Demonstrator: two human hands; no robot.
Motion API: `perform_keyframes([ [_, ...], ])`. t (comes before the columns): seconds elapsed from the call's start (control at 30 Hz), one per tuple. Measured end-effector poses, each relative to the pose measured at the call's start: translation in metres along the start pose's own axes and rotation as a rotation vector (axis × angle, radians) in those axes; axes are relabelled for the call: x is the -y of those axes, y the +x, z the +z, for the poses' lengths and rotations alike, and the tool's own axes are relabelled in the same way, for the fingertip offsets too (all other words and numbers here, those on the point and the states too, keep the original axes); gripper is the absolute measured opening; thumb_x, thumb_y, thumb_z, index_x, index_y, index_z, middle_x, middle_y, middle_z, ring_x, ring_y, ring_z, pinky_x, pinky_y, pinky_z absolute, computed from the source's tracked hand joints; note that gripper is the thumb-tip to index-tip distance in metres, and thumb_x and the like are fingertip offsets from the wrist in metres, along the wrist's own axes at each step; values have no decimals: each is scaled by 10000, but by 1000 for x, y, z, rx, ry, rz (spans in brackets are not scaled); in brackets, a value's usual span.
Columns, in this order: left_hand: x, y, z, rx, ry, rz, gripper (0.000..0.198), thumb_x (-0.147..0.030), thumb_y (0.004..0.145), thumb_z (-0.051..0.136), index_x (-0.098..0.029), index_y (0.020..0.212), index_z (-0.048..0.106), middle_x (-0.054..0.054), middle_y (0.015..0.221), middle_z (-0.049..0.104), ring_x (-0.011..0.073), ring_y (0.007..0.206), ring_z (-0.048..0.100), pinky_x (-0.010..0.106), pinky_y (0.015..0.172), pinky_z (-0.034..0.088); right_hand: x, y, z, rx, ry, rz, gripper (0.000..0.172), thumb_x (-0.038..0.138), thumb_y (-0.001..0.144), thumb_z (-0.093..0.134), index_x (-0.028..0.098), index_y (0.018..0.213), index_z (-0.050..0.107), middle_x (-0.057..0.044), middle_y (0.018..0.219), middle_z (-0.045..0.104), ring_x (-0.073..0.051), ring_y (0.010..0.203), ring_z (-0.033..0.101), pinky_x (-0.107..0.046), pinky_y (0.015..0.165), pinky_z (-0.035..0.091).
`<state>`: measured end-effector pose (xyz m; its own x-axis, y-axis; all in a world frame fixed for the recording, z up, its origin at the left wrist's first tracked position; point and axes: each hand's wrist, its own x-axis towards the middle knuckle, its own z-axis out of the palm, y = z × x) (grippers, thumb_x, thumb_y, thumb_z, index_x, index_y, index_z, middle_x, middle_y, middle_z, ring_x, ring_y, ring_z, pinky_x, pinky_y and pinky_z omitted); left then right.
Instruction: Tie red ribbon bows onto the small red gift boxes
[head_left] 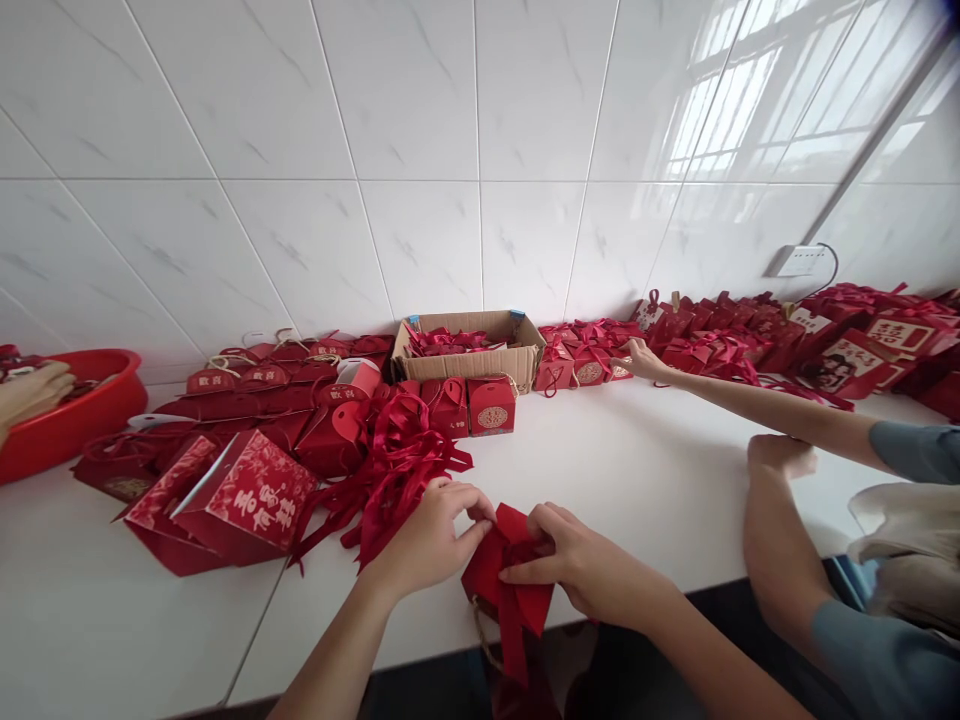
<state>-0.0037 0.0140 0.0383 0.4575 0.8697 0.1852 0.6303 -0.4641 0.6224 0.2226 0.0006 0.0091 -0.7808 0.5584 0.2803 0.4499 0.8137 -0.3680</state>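
At the front edge of the white counter, a small red gift box (484, 585) sits tilted between my two hands, with a twisted rope handle hanging at its lower left. A red ribbon (513, 630) runs over the box and its tail hangs down the front. My left hand (442, 530) pinches at the upper left of the box, where the ribbon's end is partly hidden by the fingers. From the right, my right hand (574, 560) holds the ribbon against the box with thumb and fingers. A heap of loose red ribbons (409, 450) lies just beyond my left hand.
Several red gift boxes (266, 490) crowd the left. An open cardboard carton (469, 365) stands against the tiled wall. A red plastic basin (112, 400) is at far left, with a person's hand (37, 400). At right, a co-worker's hand (641, 357) reaches to more boxes.
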Motion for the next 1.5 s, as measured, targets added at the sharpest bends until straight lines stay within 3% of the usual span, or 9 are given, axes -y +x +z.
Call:
perform_keyframes([
  [0.1, 3, 1, -1, 25, -22, -41, 109, -180, 820, 508, -231, 803, 603, -17, 845, 663, 171, 846, 565, 313, 862, 405, -2, 0, 3, 19, 31, 1, 622, -48, 750, 497, 379, 1187, 620, -28, 846, 374, -176, 798, 379, -275, 701, 412],
  [0.27, 6, -3, -2, 205, -77, 2, 32, -194, 797, 542, -219, 789, 525, -16, 848, 583, 170, 891, 508, 296, 862, 397, -5, -3, 5, 26, 115, 34, 683, -103, 699, 470, 370, 1163, 638, -25, 885, 373, -161, 816, 394, -263, 695, 419],
  [0.47, 3, -1, 1, 371, -126, 9, 48, -203, 796, 558, -232, 829, 540, 2, 940, 500, 184, 994, 454, 303, 916, 383, -6, -3, 7, -73, 291, -3, 643, -103, 728, 407, 347, 1087, 694, -35, 890, 391, -164, 841, 437, -289, 709, 470],
  [0.63, 7, 1, 2, 324, -109, -17, 101, -297, 819, 569, -222, 790, 508, 3, 927, 469, 189, 983, 434, 331, 945, 352, -8, -5, 7, -118, 394, 34, 578, -70, 784, 389, 326, 1049, 716, -39, 894, 398, -158, 838, 473, -294, 725, 503],
  [0.77, 7, 3, 5, 292, -169, 5, 161, -323, 863, 500, -214, 747, 478, -4, 873, 466, 168, 890, 451, 304, 881, 377, -7, -5, 7, -122, 347, 49, 536, -33, 829, 384, 301, 1138, 668, -49, 909, 433, -160, 831, 487, -305, 730, 500],
  [1.0, -1, -1, 24, 61, -200, -41, 186, -294, 850, 507, -215, 705, 421, -9, 808, 473, 166, 841, 461, 287, 834, 403, -5, -4, 8, -84, 221, 33, 562, -62, 776, 425, 336, 1073, 688, -32, 880, 415, -169, 839, 469, -293, 708, 467],
  [1.13, -4, -7, 32, 0, -231, -92, 163, -290, 858, 508, -222, 749, 409, 3, 851, 498, 170, 850, 479, 296, 835, 412, -5, -6, 7, -164, 359, 53, 424, -15, 831, 395, 250, 1005, 676, -46, 905, 460, -154, 819, 501, -276, 695, 470],
  [1.3, -10, -13, 35, -24, -369, -135, 106, -215, 834, 536, -226, 792, 438, 10, 927, 545, 165, 903, 530, 279, 839, 428, -7, -6, 11, -375, 538, 252, 96, 123, 875, 478, 216, 874, 500, 4, 772, 531, -124, 661, 476, -253, 600, 424],
  [1.5, -15, -16, 31, -11, -446, -160, 155, -185, 789, 595, -229, 810, 448, 6, 958, 619, 184, 1024, 543, 281, 891, 419, -8, -3, 15, -423, 676, 374, 67, 184, 862, 530, 213, 836, 475, 19, 784, 536, -98, 616, 471, -236, 567, 392],
])
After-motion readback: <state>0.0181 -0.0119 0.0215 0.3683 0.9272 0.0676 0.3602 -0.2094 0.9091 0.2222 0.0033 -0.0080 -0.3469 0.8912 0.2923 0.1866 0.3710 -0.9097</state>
